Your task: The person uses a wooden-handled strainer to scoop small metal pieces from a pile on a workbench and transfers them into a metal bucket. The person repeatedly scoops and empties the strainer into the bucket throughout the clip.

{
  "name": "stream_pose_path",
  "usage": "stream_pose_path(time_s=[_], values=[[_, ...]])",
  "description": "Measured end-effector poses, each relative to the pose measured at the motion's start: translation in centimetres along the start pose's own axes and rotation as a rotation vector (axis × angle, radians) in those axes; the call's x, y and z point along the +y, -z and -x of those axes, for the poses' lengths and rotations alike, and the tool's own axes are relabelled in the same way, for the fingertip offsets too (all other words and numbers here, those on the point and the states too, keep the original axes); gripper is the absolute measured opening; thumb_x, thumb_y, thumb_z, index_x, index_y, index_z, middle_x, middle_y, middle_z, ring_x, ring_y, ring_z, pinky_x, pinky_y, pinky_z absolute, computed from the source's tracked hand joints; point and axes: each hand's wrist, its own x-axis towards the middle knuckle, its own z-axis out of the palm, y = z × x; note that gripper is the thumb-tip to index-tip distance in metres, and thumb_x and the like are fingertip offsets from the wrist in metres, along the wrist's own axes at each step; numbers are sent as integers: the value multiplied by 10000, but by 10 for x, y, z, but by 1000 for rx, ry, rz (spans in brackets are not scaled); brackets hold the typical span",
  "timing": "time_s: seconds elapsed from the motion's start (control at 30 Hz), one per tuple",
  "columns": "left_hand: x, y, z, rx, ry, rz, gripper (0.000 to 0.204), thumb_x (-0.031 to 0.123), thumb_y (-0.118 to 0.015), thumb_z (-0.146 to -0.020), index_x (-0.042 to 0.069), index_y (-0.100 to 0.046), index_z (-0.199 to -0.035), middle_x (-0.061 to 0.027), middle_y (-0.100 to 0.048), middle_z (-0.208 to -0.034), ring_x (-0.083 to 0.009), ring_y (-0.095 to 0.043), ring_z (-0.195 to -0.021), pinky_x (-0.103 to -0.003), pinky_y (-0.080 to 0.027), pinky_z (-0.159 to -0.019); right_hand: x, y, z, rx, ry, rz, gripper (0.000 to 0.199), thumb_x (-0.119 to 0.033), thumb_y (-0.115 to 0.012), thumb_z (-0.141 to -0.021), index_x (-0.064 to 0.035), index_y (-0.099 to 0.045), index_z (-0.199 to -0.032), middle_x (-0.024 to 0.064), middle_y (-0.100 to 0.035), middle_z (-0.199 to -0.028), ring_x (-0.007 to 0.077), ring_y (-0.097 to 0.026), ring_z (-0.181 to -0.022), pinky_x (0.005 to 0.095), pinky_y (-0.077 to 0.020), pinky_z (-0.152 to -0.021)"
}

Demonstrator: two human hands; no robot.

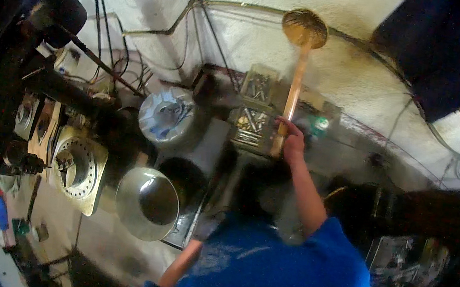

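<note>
My right hand is closed around the lower part of a wooden-handled skimmer. Its round brown head, which looks perforated, points up toward the pale wall. Just left of this hand are two open bins of small metal parts, one behind the other. My left hand is low in the middle, beside the edge of a dark metal tray. Motion smears its fingers, so its grip does not show. Left of it stands a wide pale round container, its inside partly dark.
A white bucket with bluish contents stands farther back. At the left, a dark machine with a drill-like chuck stands near a square plate bearing a ring of holes. Rods and cables lean and run along the wall. A green item lies right of the skimmer.
</note>
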Motion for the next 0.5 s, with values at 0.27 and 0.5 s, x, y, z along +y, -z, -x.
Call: stream_pose_path(time_s=[0.27,0.5], values=[[18,-17,24,-200,51,265,263,214,-515,-851,16,-615,-992,-79,-625,-885,-164,-570,-765,-271,-447,-705,-162,18,146,38,-32,265,483,103,-419,-588,-28,-604,-1014,12,-504,-789,104,-471,-628,224,-393,-524],[71,-48,22,-337,-184,14,284,174,-559,-823,40,-591,-1072,-15,-600,-722,-92,-506,-543,-232,-418,-514,-180,113,261,336,469,678,481,7,-471,-535,-57,-624,-986,93,-545,-858,214,-522,-799,265,-387,-743]])
